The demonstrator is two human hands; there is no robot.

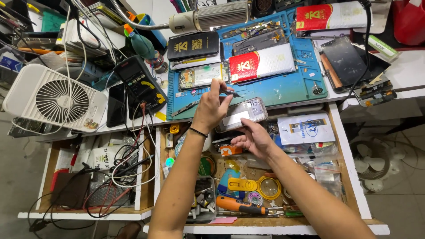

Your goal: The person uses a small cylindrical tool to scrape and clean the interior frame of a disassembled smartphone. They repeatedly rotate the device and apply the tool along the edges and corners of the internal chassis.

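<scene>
My left hand [211, 107], with a black band on its wrist, is raised over the front edge of the blue work mat [283, 88] and pinches a thin dark-tipped tool [230, 93]. The tool's tip points right, just above an opened smartphone [245, 114] with a pale back. My right hand [253, 138] holds that phone from underneath, fingers under its near edge, above the open right drawer [349, 177]. The phone is tilted, its upper end near the tool.
On the mat lie a second opened phone [201, 75], a red and white packet [261, 63] and a black box [193, 45]. A white fan [55, 99] and a multimeter [141, 84] sit left. Drawers hold cables [119, 170], a magnifier [268, 187] and an orange screwdriver [241, 206].
</scene>
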